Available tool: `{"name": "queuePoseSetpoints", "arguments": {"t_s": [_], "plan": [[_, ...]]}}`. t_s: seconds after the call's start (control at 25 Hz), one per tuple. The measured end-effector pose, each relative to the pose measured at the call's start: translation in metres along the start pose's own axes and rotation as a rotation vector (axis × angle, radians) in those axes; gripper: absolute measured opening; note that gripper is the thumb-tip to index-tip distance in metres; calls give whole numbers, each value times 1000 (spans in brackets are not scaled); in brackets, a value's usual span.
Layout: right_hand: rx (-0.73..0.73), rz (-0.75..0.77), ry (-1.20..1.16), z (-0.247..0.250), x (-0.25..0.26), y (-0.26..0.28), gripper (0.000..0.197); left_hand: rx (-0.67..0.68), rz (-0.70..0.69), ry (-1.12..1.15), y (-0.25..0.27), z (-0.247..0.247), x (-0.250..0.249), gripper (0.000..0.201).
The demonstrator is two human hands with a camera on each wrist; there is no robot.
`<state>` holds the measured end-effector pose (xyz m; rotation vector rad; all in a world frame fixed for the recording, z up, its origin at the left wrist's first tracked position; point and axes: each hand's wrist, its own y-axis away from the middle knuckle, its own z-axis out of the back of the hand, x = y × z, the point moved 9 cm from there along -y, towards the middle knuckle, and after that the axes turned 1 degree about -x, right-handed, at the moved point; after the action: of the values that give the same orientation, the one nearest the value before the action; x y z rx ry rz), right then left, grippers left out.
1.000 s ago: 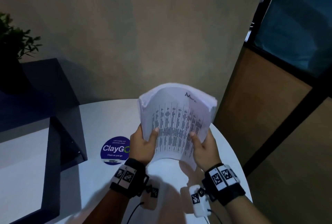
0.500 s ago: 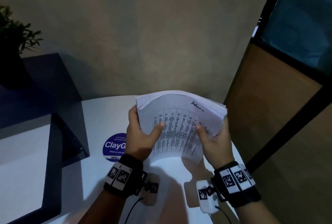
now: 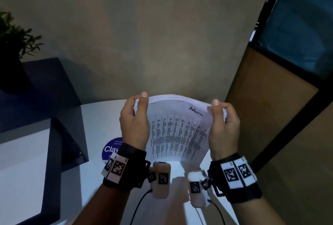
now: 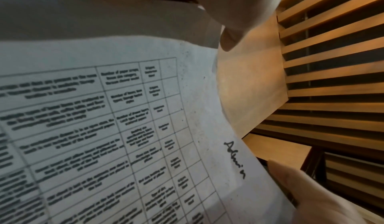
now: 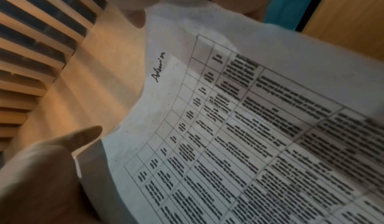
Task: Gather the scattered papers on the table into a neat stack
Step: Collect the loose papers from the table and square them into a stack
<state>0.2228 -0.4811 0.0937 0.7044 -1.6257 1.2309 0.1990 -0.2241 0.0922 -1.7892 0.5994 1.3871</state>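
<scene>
The thick stack of white printed papers was held upright over the round white table, bowed toward the camera, its front sheet showing a ruled grid of text and a handwritten word near the upper right corner. The left hand gripped the stack's upper left edge, thumb on the front sheet and fingers curled behind. The right hand gripped the upper right edge in the same manner. The sheet edges along the top appeared roughly aligned, slightly fanned. Whether the lower edge rested on the table could not be determined. A round blue sticker lay on the table just left of the left wrist. A dark-potted green plant stood on a dark cabinet at far left.
</scene>
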Motion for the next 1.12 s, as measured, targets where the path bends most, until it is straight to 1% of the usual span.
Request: {"name": "queuePoseSetpoints", "arguments": {"t_s": [0.12,0.28,0.44,0.56,0.64,0.72,0.8,0.88,0.96,1.12], "plan": [[-45,-63,8,2,-5,-8,27,-25,44,-12,-7,2,5,35],[-57,-70,11,3,-7,-10,29,-32,43,-27,-12,3,5,24],[-65,-54,5,4,-5,-12,28,-15,10,-64,-12,1,-2,32],[-55,-34,-21,3,-3,-14,31,8,-3,-50,-11,-3,-5,35],[-32,-6,-6,0,-2,-15,35,35,-4,-28,-10,-5,-6,36],[7,2,-6,-2,-4,-16,35,83,-49,12,-10,-5,-7,33],[65,25,-23,-3,-3,-19,30,180,-134,38,-9,-6,-8,29],[121,65,-29,-5,0,-19,26,263,-177,-9,-4,-7,-4,34],[163,76,-50,-9,2,-18,28,261,-177,-44,-3,-9,1,37],[214,71,-92,-9,0,-18,39,191,-224,-64,-7,-5,0,28]]}}
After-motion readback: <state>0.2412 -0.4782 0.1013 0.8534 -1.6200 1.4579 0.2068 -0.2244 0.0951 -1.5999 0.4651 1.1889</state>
